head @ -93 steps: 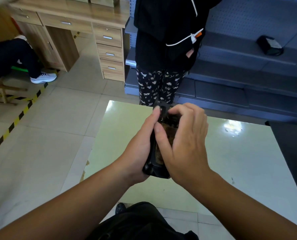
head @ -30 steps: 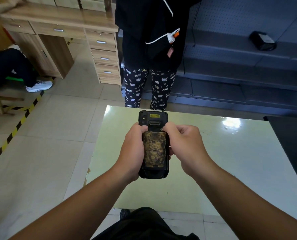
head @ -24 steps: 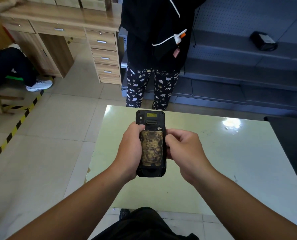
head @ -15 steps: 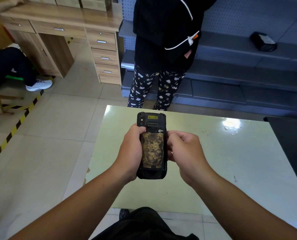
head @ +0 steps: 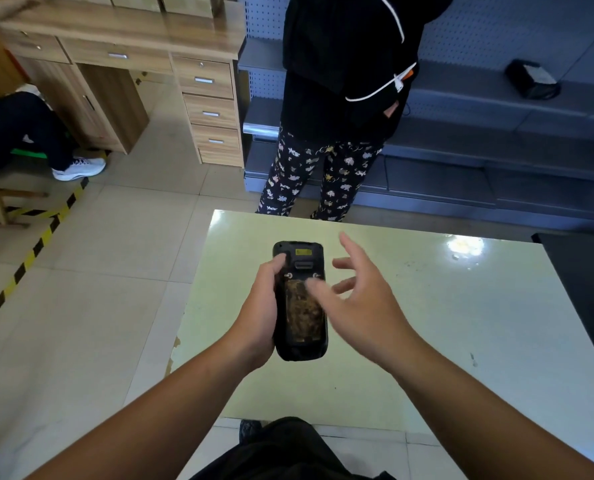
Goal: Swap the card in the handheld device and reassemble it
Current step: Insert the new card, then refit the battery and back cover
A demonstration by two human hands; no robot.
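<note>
The black handheld device is held upright above the table, its back facing me, showing a worn brown-yellow back panel and a small yellow label near the top. My left hand is wrapped around its left side, thumb on the upper back. My right hand hovers just right of the device, fingers spread, holding nothing; its thumb tip overlaps the upper right of the panel. No card is visible.
A pale green table lies under my hands. A person in black top and patterned trousers stands at its far edge. A wooden desk is far left, grey shelving behind, a dark surface at right.
My right hand has let go of the device's right side and opened, fingers spreading away to the right. My left hand still holds the device in about the same place.
</note>
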